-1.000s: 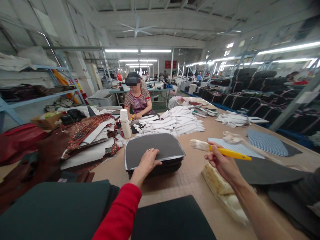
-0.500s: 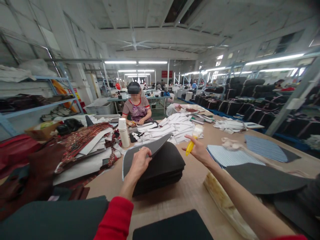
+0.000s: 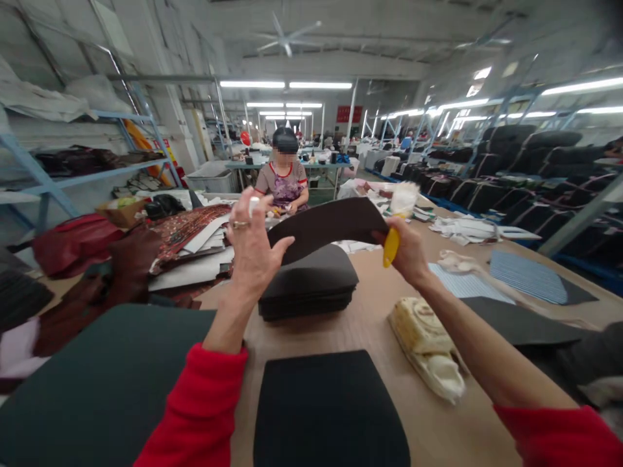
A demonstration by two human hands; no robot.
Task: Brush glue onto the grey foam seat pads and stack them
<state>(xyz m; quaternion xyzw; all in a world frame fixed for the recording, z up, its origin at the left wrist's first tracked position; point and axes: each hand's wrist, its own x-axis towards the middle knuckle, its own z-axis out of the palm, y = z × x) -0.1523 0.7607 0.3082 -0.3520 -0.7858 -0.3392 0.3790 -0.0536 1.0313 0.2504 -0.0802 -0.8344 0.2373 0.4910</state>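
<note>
A thin dark panel (image 3: 328,227) is held up in the air, bowed upward between my two hands. My left hand (image 3: 250,250) has its left end between thumb and fingers. At the right end, my right hand (image 3: 409,251) grips the panel's edge together with a yellow-handled brush (image 3: 390,248), whose pale bristles point up and away. Below the raised panel stands a stack of dark panels (image 3: 309,285). Nearer to me, a single black panel (image 3: 328,408) lies flat on the brown tabletop (image 3: 228,389).
A large dark green panel (image 3: 111,376) lies at the left. A cream-coloured container (image 3: 423,337) sits under my right forearm. Blue striped pieces (image 3: 525,275) and grey sheets are to the right. Patterned fabric (image 3: 195,230) is piled at the left; a co-worker (image 3: 282,181) sits across the table.
The top panel has come off the stack and is now raised between both hands. My right hand, still with the brush, has taken its right end. The view has tilted down.
</note>
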